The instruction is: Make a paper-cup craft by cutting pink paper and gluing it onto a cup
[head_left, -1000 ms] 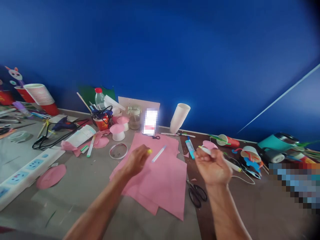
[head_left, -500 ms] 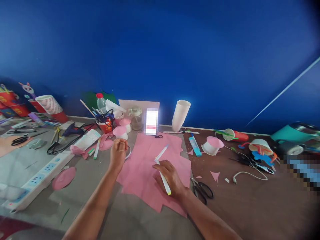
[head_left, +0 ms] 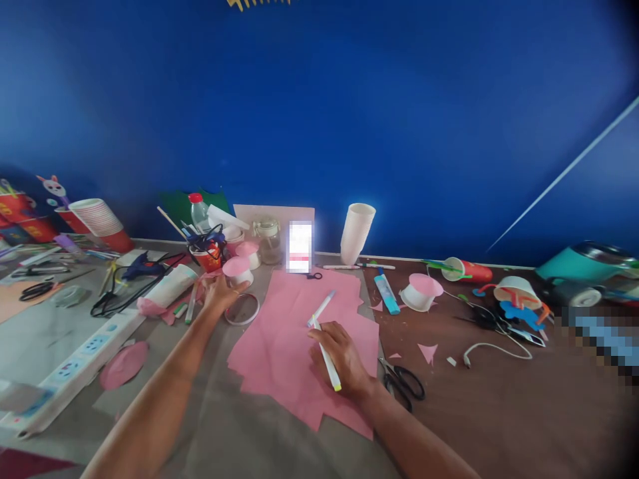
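Note:
My left hand (head_left: 222,293) reaches over the grey side of the table with thumb and fingers apart. It is at the near side of a small white paper cup (head_left: 240,273) topped with a pink paper disc. Whether it touches the cup or the pink scraps beside it, I cannot tell. A thin white ring (head_left: 243,320) lies right of that wrist. My right hand (head_left: 342,356) rests on overlapping pink paper sheets (head_left: 284,346), closed around a white marker (head_left: 328,362) with a yellow end. A second pale marker (head_left: 323,307) lies on the sheets just beyond its fingers.
Black-handled scissors (head_left: 403,384) lie right of the sheets. Behind are a phone (head_left: 300,246), a glass jar (head_left: 269,241) and a stack of white cups (head_left: 358,233). A blue glue tube (head_left: 387,294) and another pink-topped cup (head_left: 421,298) sit right. A power strip (head_left: 80,359) lies left.
My left hand has moved left and away from me, its closed fingers now opened out, leaving the white ring in fuller view. My right hand stays on the sheets with the marker.

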Tool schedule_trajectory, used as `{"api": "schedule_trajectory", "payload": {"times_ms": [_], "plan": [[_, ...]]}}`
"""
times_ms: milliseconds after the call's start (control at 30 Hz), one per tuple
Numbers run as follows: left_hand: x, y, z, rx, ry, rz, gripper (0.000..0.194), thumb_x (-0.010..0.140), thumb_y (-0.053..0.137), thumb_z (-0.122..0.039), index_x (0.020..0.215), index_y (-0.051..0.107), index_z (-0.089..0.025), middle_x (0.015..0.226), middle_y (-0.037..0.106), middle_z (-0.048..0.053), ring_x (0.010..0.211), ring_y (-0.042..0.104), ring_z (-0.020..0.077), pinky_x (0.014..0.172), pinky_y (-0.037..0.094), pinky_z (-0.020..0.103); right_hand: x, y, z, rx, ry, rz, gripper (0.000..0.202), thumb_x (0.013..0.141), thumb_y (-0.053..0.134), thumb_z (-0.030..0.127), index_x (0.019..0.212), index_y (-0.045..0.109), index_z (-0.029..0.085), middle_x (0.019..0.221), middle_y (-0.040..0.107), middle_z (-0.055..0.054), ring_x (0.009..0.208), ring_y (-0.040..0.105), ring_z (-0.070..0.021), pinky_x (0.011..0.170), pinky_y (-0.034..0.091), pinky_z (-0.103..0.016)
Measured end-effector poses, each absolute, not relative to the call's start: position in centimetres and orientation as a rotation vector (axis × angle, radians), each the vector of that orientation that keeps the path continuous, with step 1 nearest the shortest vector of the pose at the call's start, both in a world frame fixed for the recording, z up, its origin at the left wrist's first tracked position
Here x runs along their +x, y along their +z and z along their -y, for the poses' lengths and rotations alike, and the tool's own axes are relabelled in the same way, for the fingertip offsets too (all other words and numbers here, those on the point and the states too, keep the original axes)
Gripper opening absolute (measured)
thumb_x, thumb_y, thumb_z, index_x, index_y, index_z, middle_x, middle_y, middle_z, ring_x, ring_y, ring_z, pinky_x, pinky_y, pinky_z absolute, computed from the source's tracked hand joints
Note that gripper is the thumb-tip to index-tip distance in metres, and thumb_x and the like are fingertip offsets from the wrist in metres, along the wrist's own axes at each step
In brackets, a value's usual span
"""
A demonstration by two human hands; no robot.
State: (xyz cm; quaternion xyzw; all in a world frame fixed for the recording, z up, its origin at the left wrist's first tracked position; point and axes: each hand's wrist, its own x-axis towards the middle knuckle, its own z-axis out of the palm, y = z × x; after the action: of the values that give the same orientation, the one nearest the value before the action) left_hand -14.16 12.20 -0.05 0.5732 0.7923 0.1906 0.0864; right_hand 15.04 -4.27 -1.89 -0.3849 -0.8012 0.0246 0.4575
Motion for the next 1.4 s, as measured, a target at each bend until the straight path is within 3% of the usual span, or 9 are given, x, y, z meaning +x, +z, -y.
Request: {"api": "schedule_trajectory", "payload": {"times_ms": [100, 267, 400, 500, 633, 800, 1033, 1233, 1400], "plan": [[-13.7, -0.8, -13.1, 1.705, 0.566, -2.404, 0.074, 0.068, 0.062, -0.067, 0.111, 0.058, -0.007, 0.131, 0.051, 0.032, 0.132, 0.041, 0.0463, 0.096, 0.042, 0.051, 15.1, -1.9, 4.2, -0.958, 0.068, 1.984, 0.021, 0.087, 0.052, 0.015, 0.108, 0.059, 0.017, 0.086, 0.061, -0.009, 0.077, 0.055, -0.0227, 0.067, 0.05, -0.037], [-13.4, -0.4, -13.9, 1.7, 0.67, -2.449, 0.064, 0.069, 0.063, -0.063, 0.105, 0.061, -0.01, 0.121, 0.06, 0.027, 0.13, 0.042, 0.0446, 0.1, 0.041, 0.054, 15.2, -1.7, 4.0, -0.945, 0.046, 1.967, 0.022, 0.088, 0.051, 0.015, 0.109, 0.058, 0.018, 0.086, 0.061, -0.008, 0.076, 0.056, -0.0217, 0.067, 0.051, -0.037], [-11.3, 0.5, -11.2, 1.793, 1.081, -2.289, 0.062, 0.069, 0.066, -0.056, 0.113, 0.059, -0.013, 0.117, 0.06, 0.02, 0.123, 0.049, 0.0399, 0.1, 0.043, 0.052, 15.5, -1.2, 4.2, -0.892, 0.049, 1.826, 0.027, 0.09, 0.049, 0.015, 0.116, 0.054, 0.019, 0.092, 0.062, -0.008, 0.081, 0.057, -0.0215, 0.07, 0.053, -0.037], [-7.8, 0.2, -6.6, 2.078, 1.36, -1.893, 0.058, 0.069, 0.069, -0.048, 0.116, 0.056, -0.015, 0.117, 0.057, 0.015, 0.113, 0.057, 0.034, 0.095, 0.049, 0.048, 15.9, -1.0, 4.3, -0.956, 0.035, 1.632, 0.03, 0.092, 0.047, 0.016, 0.122, 0.05, 0.021, 0.098, 0.061, -0.009, 0.088, 0.059, -0.0224, 0.077, 0.053, -0.039], [-3.4, -1.1, -1.6, 2.264, 1.329, -1.438, 0.053, 0.075, 0.068, -0.041, 0.119, 0.05, -0.018, 0.111, 0.06, 0.012, 0.102, 0.062, 0.0289, 0.086, 0.054, 0.044, 16.5, -0.9, 4.2, -1.008, 0.051, 1.427, 0.032, 0.097, 0.042, 0.023, 0.129, 0.045, 0.022, 0.106, 0.06, -0.01, 0.092, 0.061, -0.0219, 0.083, 0.052, -0.043], [-2.2, -2.8, -1.1, 2.185, 1.206, -1.441, 0.047, 0.072, 0.07, -0.04, 0.109, 0.052, -0.018, 0.099, 0.065, 0.01, 0.087, 0.066, 0.0275, 0.071, 0.056, 0.041, 17.0, -0.3, 4.6, -0.933, 0.045, 1.439, 0.031, 0.1, 0.036, 0.033, 0.126, 0.049, 0.022, 0.097, 0.059, -0.007, 0.089, 0.06, -0.0217, 0.081, 0.052, -0.043], [-3.0, -4.5, -1.5, 2.332, 1.24, -1.359, 0.054, 0.074, 0.065, -0.028, 0.124, 0.048, -0.016, 0.116, 0.062, 0.016, 0.104, 0.063, 0.031, 0.088, 0.053, 0.046, 15.5, 0.5, 5.8, -0.775, 0.02, 1.627, 0.028, 0.093, 0.043, 0.013, 0.116, 0.056, 0.024, 0.088, 0.059, -0.006, 0.087, 0.061, -0.0214, 0.077, 0.055, -0.04], [-2.9, -4.3, -1.6, 2.261, 1.223, -1.341, 0.042, 0.074, 0.065, -0.027, 0.114, 0.056, -0.017, 0.108, 0.065, 0.015, 0.098, 0.064, 0.0303, 0.084, 0.055, 0.046, 14.7, -0.3, 6.4, -0.718, 0.136, 1.782, 0.037, 0.092, 0.049, 0.026, 0.129, 0.05, 0.02, 0.105, 0.063, -0.014, 0.104, 0.061, -0.0286, 0.089, 0.055, -0.05], [-2.9, -4.0, -1.7, 2.21, 1.197, -1.379, 0.037, 0.073, 0.065, -0.025, 0.109, 0.06, -0.018, 0.105, 0.068, 0.014, 0.096, 0.065, 0.0307, 0.083, 0.055, 0.046, 14.4, -1.6, 6.5, -0.866, 0.13, 1.714, 0.038, 0.095, 0.041, 0.021, 0.132, 0.047, 0.021, 0.111, 0.064, -0.013, 0.106, 0.063, -0.0274, 0.087, 0.057, -0.047]]}}
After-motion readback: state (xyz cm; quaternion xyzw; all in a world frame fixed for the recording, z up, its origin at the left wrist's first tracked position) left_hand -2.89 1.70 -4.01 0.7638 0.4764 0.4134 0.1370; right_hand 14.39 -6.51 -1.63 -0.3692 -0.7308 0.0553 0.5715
